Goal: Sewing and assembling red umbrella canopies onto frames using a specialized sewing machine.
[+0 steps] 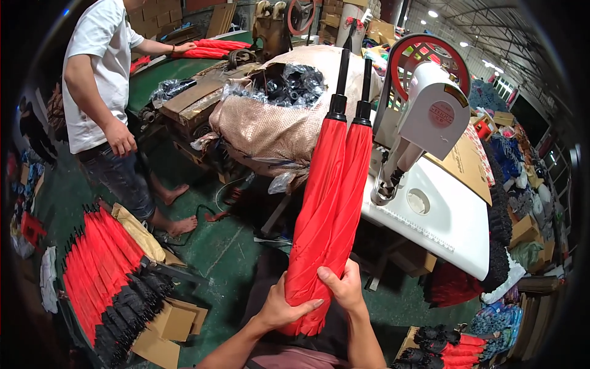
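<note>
Two closed red umbrellas stand side by side in front of me, the left umbrella (pixel 316 190) and the right umbrella (pixel 351 190). Their black shafts and tips point up and away, and their wide lower ends are in my hands. My left hand (pixel 284 307) wraps round the lower end of the left umbrella, thumb across the red cloth. On the other side my right hand (pixel 347 288) grips the right umbrella, its thumb pressed on the front. Cloth and fingers hide the far side of the hold.
Right of the umbrellas stands a white machine (pixel 430 117) with a red wheel on a white table (pixel 442 221). Behind them, a woven sack (pixel 264 132) holds black parts in plastic. Red umbrellas (pixel 104 264) fill a rack at left. A person (pixel 101 80) touches other red umbrellas (pixel 212 49).
</note>
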The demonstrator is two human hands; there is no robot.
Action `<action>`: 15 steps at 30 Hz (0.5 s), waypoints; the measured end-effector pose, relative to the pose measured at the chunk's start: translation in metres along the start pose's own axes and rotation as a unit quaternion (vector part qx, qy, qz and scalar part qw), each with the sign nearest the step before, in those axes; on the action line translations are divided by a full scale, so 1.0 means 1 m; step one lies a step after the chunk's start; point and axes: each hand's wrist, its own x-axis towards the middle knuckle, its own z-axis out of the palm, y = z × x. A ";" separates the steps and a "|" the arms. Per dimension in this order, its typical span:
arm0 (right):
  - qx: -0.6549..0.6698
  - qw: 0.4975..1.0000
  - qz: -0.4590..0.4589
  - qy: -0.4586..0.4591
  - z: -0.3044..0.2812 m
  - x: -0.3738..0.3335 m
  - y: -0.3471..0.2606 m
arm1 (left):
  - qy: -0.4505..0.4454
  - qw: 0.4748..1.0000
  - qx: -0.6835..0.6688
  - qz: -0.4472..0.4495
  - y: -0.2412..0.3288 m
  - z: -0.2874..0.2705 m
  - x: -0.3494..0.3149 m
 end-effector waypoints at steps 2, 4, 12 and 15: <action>0.020 1.000 0.009 -0.018 0.000 0.008 0.000 | -0.001 1.000 -0.004 -0.004 -0.003 -0.003 -0.002; 0.065 0.996 0.023 -0.051 -0.003 0.014 0.000 | -0.005 1.000 -0.008 -0.011 -0.003 -0.001 -0.002; 0.176 0.980 0.003 -0.093 0.007 0.021 0.008 | -0.011 0.998 -0.036 -0.047 0.003 0.001 -0.001; 0.173 0.978 0.010 -0.115 0.009 0.021 0.001 | -0.025 0.998 -0.033 -0.045 0.007 -0.001 -0.001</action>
